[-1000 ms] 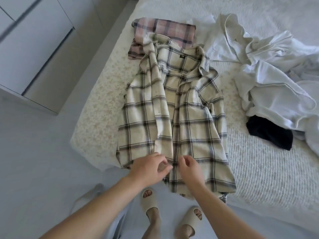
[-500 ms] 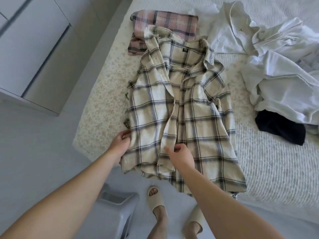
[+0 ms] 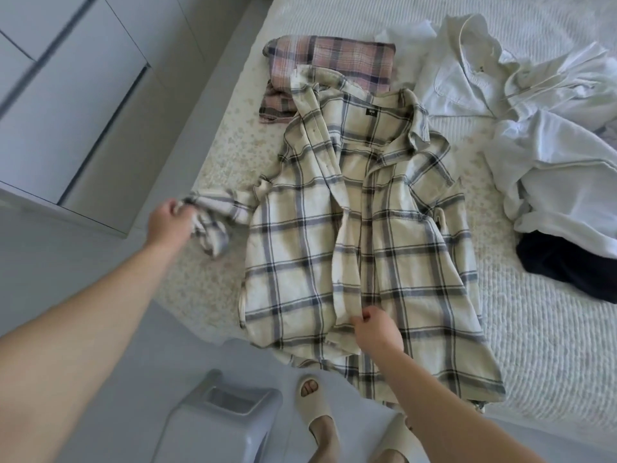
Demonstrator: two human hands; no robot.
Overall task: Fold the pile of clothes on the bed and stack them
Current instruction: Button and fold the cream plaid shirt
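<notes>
A cream plaid shirt (image 3: 394, 235) lies front up on the bed (image 3: 534, 345), collar away from me, its hem hanging over the near edge. My left hand (image 3: 168, 222) grips the end of its left sleeve (image 3: 213, 222), drawn out sideways past the bed's left edge. My right hand (image 3: 375, 332) pinches the front placket near the hem. A folded pink plaid garment (image 3: 334, 61) lies beyond the collar, partly under it. To the right sits a heap of white clothes (image 3: 541, 128) with a black garment (image 3: 567, 265) at its near edge.
White drawer fronts (image 3: 66, 105) stand at the left across a strip of grey floor. A grey plastic stool (image 3: 217, 419) is beside my feet in beige slides (image 3: 317, 406) at the bed's near edge.
My left hand has left the shirt's left side and pulled the sleeve out to the left. My right hand stays on the placket near the hem. The camera has shifted slightly.
</notes>
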